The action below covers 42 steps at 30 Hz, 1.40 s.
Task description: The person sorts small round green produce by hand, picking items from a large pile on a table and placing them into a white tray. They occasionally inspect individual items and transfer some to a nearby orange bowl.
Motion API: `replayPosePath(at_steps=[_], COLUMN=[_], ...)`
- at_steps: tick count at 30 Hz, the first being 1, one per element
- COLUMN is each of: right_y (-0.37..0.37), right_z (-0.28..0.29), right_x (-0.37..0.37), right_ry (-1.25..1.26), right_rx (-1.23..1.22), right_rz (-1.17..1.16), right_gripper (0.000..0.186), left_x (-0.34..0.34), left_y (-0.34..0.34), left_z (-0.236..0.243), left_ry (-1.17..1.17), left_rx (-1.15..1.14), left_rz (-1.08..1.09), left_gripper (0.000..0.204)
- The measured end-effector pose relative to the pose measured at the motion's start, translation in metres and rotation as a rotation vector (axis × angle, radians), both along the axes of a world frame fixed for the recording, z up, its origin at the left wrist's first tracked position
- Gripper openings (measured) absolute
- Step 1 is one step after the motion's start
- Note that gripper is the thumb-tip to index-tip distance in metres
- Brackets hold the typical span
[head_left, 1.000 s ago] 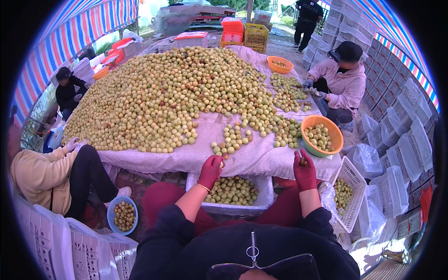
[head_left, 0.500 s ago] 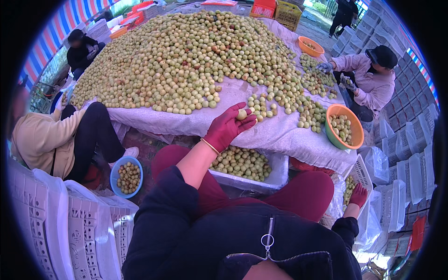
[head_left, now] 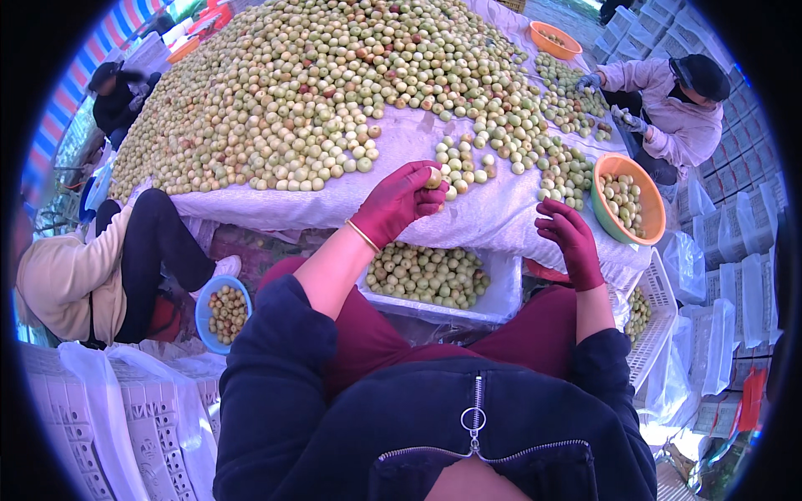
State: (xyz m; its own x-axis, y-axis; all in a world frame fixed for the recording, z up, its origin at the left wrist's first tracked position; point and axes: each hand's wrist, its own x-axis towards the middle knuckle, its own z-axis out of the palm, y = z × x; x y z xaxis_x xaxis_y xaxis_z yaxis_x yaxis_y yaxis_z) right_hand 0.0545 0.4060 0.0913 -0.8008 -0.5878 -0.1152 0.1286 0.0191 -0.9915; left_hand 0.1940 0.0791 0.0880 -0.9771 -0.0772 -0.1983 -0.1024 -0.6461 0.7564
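Observation:
My left hand [head_left: 399,200], in a dark red glove, pinches a round yellow-green jujube [head_left: 433,178] between thumb and fingers. It is above the front edge of the cloth-covered table, beside a small group of loose jujubes. My right hand [head_left: 573,242], gloved the same way, is raised at the cloth's front edge with its fingers apart and nothing seen in them. Beyond both hands rises a large heap of jujubes [head_left: 301,108] on the pale cloth [head_left: 409,134]. Below, between my knees, a lined white crate [head_left: 499,292] holds more jujubes.
An orange basin [head_left: 603,217] partly filled with jujubes stands right of my right hand, above a white crate [head_left: 660,321]. A blue basin [head_left: 205,330] is on the floor at left. Co-workers sit at both sides; stacked lined crates [head_left: 83,409] flank me.
My right hand has come up from the right-hand crate to the cloth's edge. My left hand has turned, its fingers closing round the jujube that lay on the open palm. The view has shifted.

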Motion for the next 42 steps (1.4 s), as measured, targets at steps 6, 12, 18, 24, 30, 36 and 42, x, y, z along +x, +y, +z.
replayPosePath(at_steps=[6,12,18,24,30,36,42], right_y=[-0.062,-0.084,-0.126,-0.209,-0.251,-0.239,-0.213], right_z=[-0.026,-0.075,-0.102,-0.106,-0.124,-0.137,-0.118], right_x=[-0.011,-0.034,-0.089,-0.15,-0.143,-0.082,-0.035], right_ry=[0.081,0.182,0.508,0.845,0.976,1.028,1.086], right_rx=[0.14,0.184,0.184,0.508,0.855,0.672,0.571], right_rz=[0.166,0.188,0.17,0.187,0.346,0.398,0.442], right_gripper=[0.037,0.035,0.036,0.054,0.059,0.043,0.032], left_x=[-0.015,-0.028,-0.031,-0.03,-0.022,-0.03,-0.032], left_y=[-0.005,-0.023,-0.054,-0.056,-0.055,-0.054,-0.048], left_z=[-0.013,-0.033,-0.054,-0.066,-0.071,-0.077,-0.081], left_ry=[-0.047,-0.179,-0.13,-0.323,-0.205,-0.112,-0.091], left_rx=[-0.086,-0.633,-1.283,-1.722,-1.773,-1.857,-1.926], left_rz=[0.0,-0.038,0.021,-0.165,-0.243,-0.191,-0.309], left_gripper=[0.025,0.02,0.033,0.027,0.036,0.065,0.084])
